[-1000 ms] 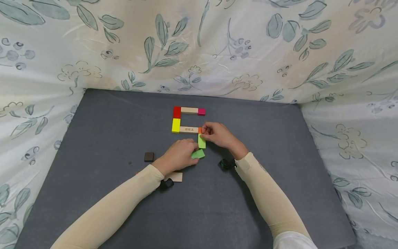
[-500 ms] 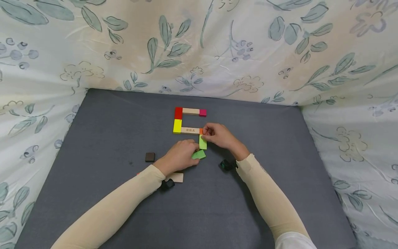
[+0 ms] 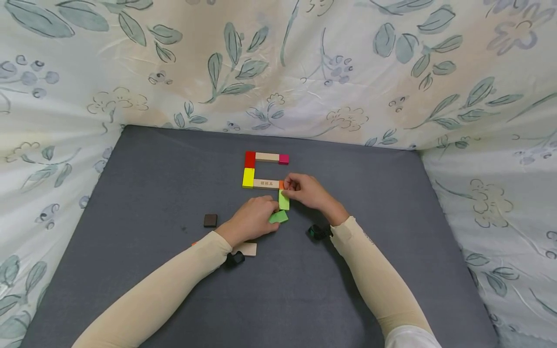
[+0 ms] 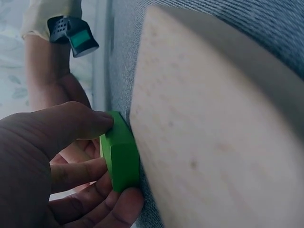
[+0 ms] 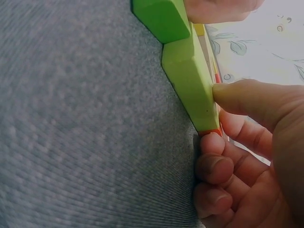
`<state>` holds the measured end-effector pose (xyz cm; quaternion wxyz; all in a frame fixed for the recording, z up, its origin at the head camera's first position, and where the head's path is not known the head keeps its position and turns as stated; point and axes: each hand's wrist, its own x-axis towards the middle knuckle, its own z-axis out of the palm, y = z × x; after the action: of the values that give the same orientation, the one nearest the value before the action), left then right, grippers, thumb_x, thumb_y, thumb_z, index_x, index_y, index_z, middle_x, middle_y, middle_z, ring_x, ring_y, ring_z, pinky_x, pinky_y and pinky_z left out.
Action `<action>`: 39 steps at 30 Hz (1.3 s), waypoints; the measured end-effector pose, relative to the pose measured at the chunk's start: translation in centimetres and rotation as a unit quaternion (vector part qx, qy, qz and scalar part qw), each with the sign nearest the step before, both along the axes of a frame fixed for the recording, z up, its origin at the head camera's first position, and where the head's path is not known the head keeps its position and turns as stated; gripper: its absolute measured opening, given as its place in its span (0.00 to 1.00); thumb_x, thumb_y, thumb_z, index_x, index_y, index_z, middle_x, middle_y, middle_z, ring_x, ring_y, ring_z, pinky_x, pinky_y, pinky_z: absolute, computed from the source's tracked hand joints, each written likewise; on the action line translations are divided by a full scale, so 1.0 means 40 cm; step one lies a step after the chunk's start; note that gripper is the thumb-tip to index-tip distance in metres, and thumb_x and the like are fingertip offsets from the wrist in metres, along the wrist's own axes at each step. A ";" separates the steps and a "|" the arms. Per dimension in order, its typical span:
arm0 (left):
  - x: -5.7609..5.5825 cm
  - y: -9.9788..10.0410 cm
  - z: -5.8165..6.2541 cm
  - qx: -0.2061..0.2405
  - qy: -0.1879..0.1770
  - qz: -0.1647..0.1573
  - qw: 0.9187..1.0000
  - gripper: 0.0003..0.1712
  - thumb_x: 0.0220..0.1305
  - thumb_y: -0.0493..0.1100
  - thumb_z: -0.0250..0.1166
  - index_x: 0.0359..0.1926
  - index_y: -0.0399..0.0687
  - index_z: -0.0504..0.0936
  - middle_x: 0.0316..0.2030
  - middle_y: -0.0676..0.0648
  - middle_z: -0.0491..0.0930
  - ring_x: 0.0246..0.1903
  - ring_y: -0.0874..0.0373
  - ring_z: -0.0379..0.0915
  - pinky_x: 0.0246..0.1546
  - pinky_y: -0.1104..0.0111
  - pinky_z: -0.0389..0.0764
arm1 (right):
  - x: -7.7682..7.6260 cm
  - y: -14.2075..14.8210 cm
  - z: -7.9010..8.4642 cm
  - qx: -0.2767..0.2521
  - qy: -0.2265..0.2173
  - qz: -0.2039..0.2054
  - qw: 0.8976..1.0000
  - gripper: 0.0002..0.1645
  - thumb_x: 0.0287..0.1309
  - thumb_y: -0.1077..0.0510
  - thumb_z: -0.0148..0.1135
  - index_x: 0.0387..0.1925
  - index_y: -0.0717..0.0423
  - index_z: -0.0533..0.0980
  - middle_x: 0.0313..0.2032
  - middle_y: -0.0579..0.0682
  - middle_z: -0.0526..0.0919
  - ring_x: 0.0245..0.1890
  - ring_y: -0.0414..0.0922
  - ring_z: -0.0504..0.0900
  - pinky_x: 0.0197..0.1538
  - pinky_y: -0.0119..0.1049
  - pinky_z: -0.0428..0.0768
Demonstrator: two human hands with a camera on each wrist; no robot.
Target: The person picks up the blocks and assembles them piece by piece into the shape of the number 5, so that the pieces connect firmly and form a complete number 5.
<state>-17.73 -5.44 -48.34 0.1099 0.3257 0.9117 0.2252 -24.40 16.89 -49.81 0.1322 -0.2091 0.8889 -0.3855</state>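
Observation:
My left hand pinches a green block, thumb on its top and fingers along its sides in the left wrist view. The green block lies slightly askew, its corner against the near end of a light green block. My right hand has its thumb on the light green block and a curled fingertip at the small orange block beyond it. A printed wooden block, a yellow block, a red block, a plain wooden block and a magenta block continue the line.
A dark brown block lies left of my left hand. Another wooden block sits partly under my left wrist, with an orange-red edge showing beside the sleeve. Patterned cloth hangs around the dark grey table.
The head view has shifted slightly. Both hands and the blocks keep the same places relative to one another.

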 end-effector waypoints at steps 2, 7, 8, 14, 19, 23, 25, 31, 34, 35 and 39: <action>0.000 0.001 -0.001 0.000 -0.003 0.001 1.000 0.13 0.67 0.45 0.79 0.47 0.42 0.89 0.36 0.50 0.78 0.30 0.57 0.72 0.32 0.65 0.75 | 0.001 0.000 0.001 -0.002 0.000 0.000 1.000 0.07 0.73 0.58 0.71 0.40 0.53 0.80 0.31 0.48 0.80 0.28 0.46 0.75 0.35 0.39 0.73; -0.003 0.002 -0.004 -0.003 -0.001 0.000 1.000 0.12 0.67 0.45 0.79 0.44 0.43 0.89 0.35 0.51 0.78 0.30 0.57 0.72 0.32 0.65 0.75 | 0.005 0.001 0.003 -0.001 0.003 0.001 1.000 0.08 0.75 0.56 0.70 0.38 0.51 0.79 0.31 0.47 0.79 0.28 0.46 0.74 0.35 0.40 0.72; -0.003 0.002 -0.005 -0.004 0.000 -0.001 1.000 0.12 0.67 0.45 0.79 0.44 0.43 0.88 0.34 0.51 0.78 0.30 0.57 0.72 0.32 0.65 0.75 | 0.005 0.002 0.003 -0.001 0.003 0.001 1.000 0.08 0.75 0.55 0.70 0.38 0.51 0.79 0.31 0.47 0.79 0.27 0.46 0.74 0.35 0.40 0.72; -0.008 -0.003 0.002 0.001 -0.004 0.001 1.000 0.11 0.66 0.45 0.79 0.42 0.43 0.88 0.33 0.51 0.77 0.29 0.57 0.72 0.31 0.66 0.74 | 0.001 0.001 0.005 -0.007 0.005 -0.001 1.000 0.12 0.78 0.53 0.67 0.35 0.50 0.77 0.29 0.48 0.77 0.26 0.47 0.73 0.34 0.41 0.70; -0.011 -0.008 0.009 0.004 -0.014 0.006 1.000 0.11 0.66 0.45 0.79 0.41 0.43 0.88 0.32 0.51 0.77 0.29 0.57 0.72 0.30 0.66 0.73 | -0.002 -0.001 0.005 -0.013 -0.002 -0.010 1.000 0.12 0.78 0.53 0.66 0.36 0.50 0.77 0.29 0.49 0.77 0.27 0.47 0.72 0.34 0.41 0.69; -0.010 -0.016 0.016 0.006 -0.026 0.010 1.000 0.12 0.66 0.46 0.78 0.43 0.44 0.88 0.32 0.51 0.77 0.29 0.57 0.72 0.30 0.66 0.74 | 0.014 0.008 0.009 -0.028 -0.004 -0.031 0.999 0.09 0.79 0.54 0.66 0.39 0.51 0.77 0.32 0.49 0.78 0.29 0.47 0.73 0.36 0.42 0.71; -0.005 -0.025 0.026 0.007 -0.028 0.013 1.000 0.16 0.66 0.47 0.78 0.47 0.42 0.89 0.34 0.50 0.78 0.31 0.57 0.72 0.33 0.66 0.75 | 0.036 0.017 0.017 -0.035 0.005 -0.045 0.998 0.08 0.78 0.53 0.66 0.40 0.51 0.79 0.33 0.49 0.79 0.30 0.48 0.75 0.37 0.43 0.73; 0.021 -0.083 0.075 0.030 -0.022 0.013 0.999 0.30 0.67 0.48 0.79 0.64 0.37 0.85 0.50 0.42 0.84 0.44 0.52 0.78 0.48 0.58 0.84 | 0.128 0.042 0.070 -0.022 0.079 -0.030 0.996 0.10 0.76 0.54 0.70 0.52 0.53 0.87 0.47 0.45 0.85 0.46 0.45 0.83 0.49 0.50 0.83; 0.036 -0.120 0.090 0.036 -0.029 0.001 0.999 0.30 0.66 0.48 0.80 0.64 0.38 0.86 0.54 0.43 0.84 0.50 0.52 0.79 0.53 0.56 0.84 | 0.172 0.046 0.090 0.007 0.104 0.024 0.994 0.19 0.73 0.53 0.71 0.61 0.53 0.87 0.59 0.46 0.84 0.60 0.47 0.81 0.60 0.55 0.82; 0.043 -0.130 0.093 0.036 -0.029 -0.005 0.999 0.30 0.66 0.48 0.80 0.64 0.39 0.86 0.55 0.43 0.84 0.51 0.51 0.79 0.54 0.56 0.84 | 0.186 0.047 0.093 0.023 0.108 0.042 0.993 0.21 0.73 0.52 0.71 0.64 0.52 0.86 0.63 0.47 0.83 0.64 0.48 0.79 0.64 0.56 0.80; 0.081 -0.166 0.094 0.032 -0.017 -0.031 0.999 0.29 0.66 0.47 0.81 0.62 0.39 0.86 0.55 0.44 0.83 0.52 0.51 0.79 0.56 0.55 0.83 | 0.226 0.041 0.090 0.084 0.135 0.101 0.982 0.28 0.74 0.51 0.67 0.71 0.53 0.81 0.72 0.49 0.76 0.75 0.51 0.71 0.72 0.57 0.74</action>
<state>-14.48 -12.08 -44.59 0.1217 0.3534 0.8915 0.2561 -15.37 18.55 -46.22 0.0659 -0.3361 0.9021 -0.2625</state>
